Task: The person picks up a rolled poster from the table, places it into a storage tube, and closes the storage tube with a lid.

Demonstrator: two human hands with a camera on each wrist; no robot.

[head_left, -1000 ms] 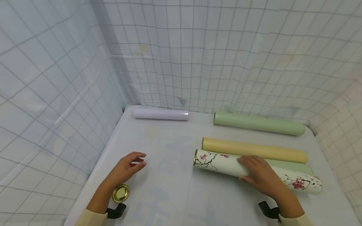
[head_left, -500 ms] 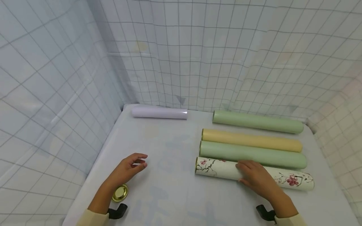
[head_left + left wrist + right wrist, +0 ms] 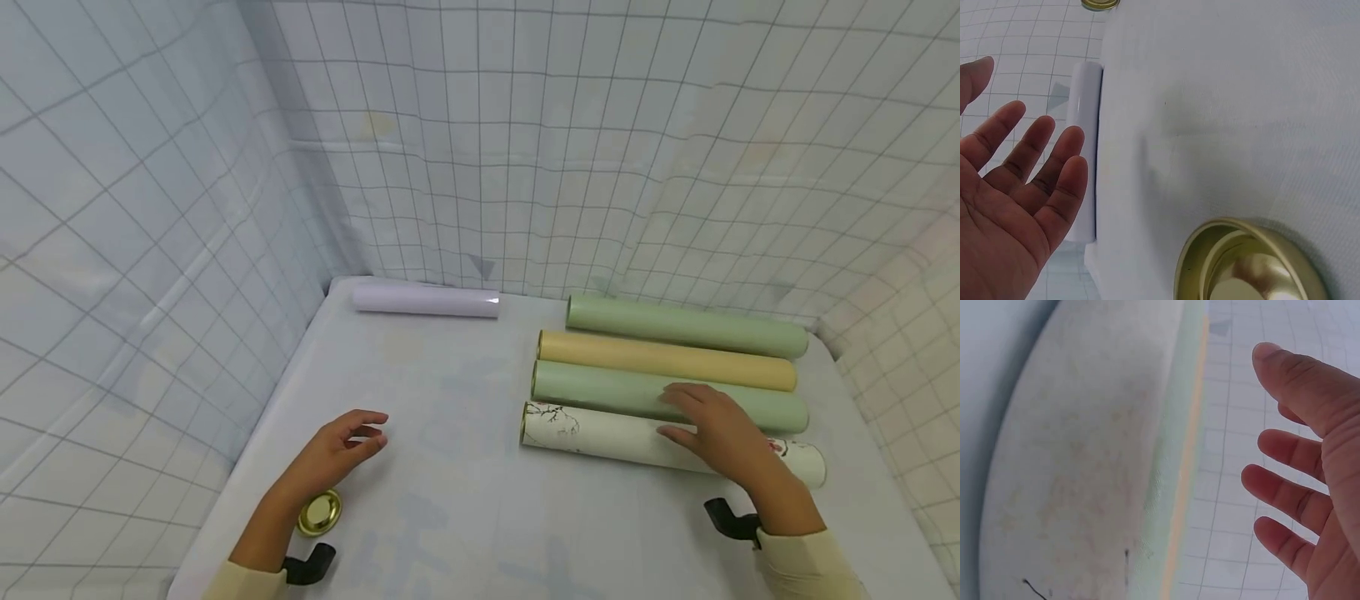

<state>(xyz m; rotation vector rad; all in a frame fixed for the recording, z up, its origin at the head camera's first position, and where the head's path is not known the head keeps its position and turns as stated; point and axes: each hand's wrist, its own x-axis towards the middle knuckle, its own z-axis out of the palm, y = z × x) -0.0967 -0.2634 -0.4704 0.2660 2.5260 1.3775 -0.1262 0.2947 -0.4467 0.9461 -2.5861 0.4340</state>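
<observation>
My right hand (image 3: pixel 686 412) lies open, fingers straight, over the white floral tube (image 3: pixel 592 435) and the green roll (image 3: pixel 592 389) behind it. In the right wrist view the fingers (image 3: pixel 1285 487) are spread beside the tube (image 3: pixel 1072 475), and I cannot tell whether they touch it. The left hand (image 3: pixel 366 432) hovers open and loosely curled above the table (image 3: pixel 465 533), holding nothing. A gold lid (image 3: pixel 320 512) lies rim up beside its wrist and shows close in the left wrist view (image 3: pixel 1247 265), with the open palm (image 3: pixel 1016 194) to its left.
A yellow roll (image 3: pixel 667 360) and a second green roll (image 3: pixel 686 327) lie packed behind the first green one. A lilac roll (image 3: pixel 426 302) rests at the far left edge. Grid-patterned sheets wall in the table on three sides.
The floral tube has rolled away from me, turning its blossoms mostly out of sight and pushing the green and yellow rolls back against the far green roll. The right hand shifted right and farther back.
</observation>
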